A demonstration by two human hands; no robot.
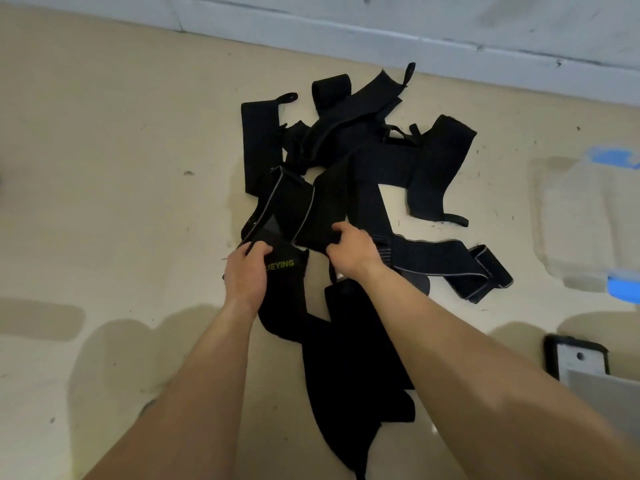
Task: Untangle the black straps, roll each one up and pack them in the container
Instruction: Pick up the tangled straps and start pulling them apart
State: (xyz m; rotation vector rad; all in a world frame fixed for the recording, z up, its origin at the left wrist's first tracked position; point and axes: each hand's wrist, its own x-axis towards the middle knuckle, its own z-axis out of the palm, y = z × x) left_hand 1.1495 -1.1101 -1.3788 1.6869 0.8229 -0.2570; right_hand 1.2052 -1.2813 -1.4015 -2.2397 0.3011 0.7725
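Observation:
A tangled heap of black straps (349, 157) lies on the beige floor, spreading from the wall toward me. One strap with yellow-green lettering (282, 292) runs down between my forearms. My left hand (246, 271) grips the end of that lettered strap near its grey-edged fold. My right hand (349, 249) grips a neighbouring wide black strap (329, 202) at the heap's near edge. A clear plastic container (585, 220) with blue clips sits on the floor at the right, blurred.
A grey-white wall base (381, 32) runs along the top. A black-framed device (576, 356) and a grey sheet (609, 400) lie at the lower right. Bare beige floor (104, 168) stretches to the left of the heap.

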